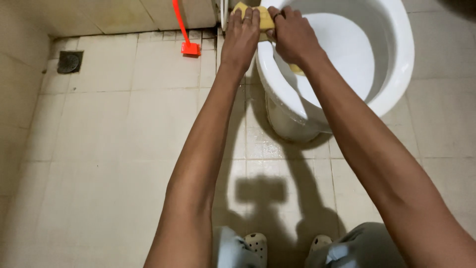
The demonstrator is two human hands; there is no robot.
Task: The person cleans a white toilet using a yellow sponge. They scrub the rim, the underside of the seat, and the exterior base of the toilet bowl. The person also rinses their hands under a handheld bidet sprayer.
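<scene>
**Both hands press a yellow sponge to the toilet rim**

The left hand [241, 34] lies flat with its fingers pressed together over the top of a soft yellow rectangular sponge [265, 19], pinning it against the far left edge of the white ceramic toilet bowl [396, 64]. The right hand [292, 32] sits just beside it, touching, its fingers curled down over the sponge's near edge so that the two hands clamp the pad between them; a dark ring shows on one finger. Holding it with both hands looks like a way to bear down hard on the curved rim without the sponge slipping. A smaller yellow patch shows under the right wrist, inside the bowl; whether it is part of the same sponge cannot be told.

To the left of the left hand, an orange-red plastic brush [190, 48] stands with its head on the beige tiled floor [124, 124] and its handle leaning up the wall. Farther left, in the corner, is a dark round floor drain [69, 61]. Well below both hands are pale perforated clogs [255, 243].
</scene>
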